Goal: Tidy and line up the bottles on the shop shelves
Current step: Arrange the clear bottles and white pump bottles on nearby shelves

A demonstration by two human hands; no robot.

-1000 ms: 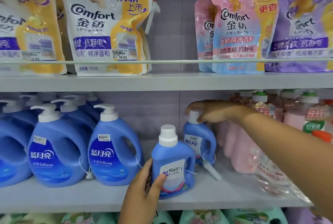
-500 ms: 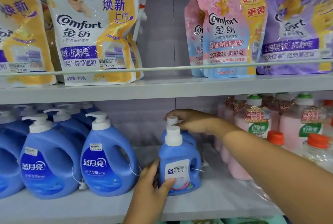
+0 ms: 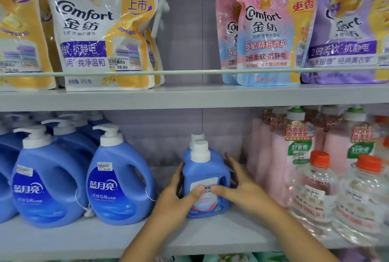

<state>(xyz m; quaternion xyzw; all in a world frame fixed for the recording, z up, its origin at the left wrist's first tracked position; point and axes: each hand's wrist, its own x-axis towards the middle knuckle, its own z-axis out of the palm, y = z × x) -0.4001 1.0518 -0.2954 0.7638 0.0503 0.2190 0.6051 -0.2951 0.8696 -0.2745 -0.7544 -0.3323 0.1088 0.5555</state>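
- Head view: your left hand (image 3: 176, 198) and right hand (image 3: 242, 188) cup a small blue detergent bottle (image 3: 207, 179) from either side, thumbs meeting on its front label and fingers wrapped along its flanks; both hands are closed around it.
- That bottle stands upright on the lower shelf (image 3: 147, 238), long axis vertical, white screw cap on top, its white label and price sticker facing you.
- A second small blue bottle (image 3: 196, 138) stands directly behind it; you see only its white cap and a sliver of blue shoulder, so the two form a front-to-back line.
- The pair sits in the middle of the shelf, between the large blue pump bottles on your left and the pink bottles on your right, apart from both groups.
- Large pump bottles: two stand fully visible at the front, one (image 3: 120, 179) nearest your left hand and one (image 3: 46, 179) further left, both upright with labels forward and pump spouts pointing left. A third is cut off at the left edge, and more stand behind; how many you cannot tell.
- To your right, pink bottles (image 3: 294, 156) with white and green caps stand packed together; the count is unclear.
- In front of them stand two clear bottles with orange caps (image 3: 317, 186) (image 3: 366, 194).
- On the upper shelf (image 3: 189, 97), behind a rail, stand fabric softener refill pouches: yellow-and-white (image 3: 101, 30) on the left, pink (image 3: 271, 27) and purple (image 3: 347, 27) on the right.
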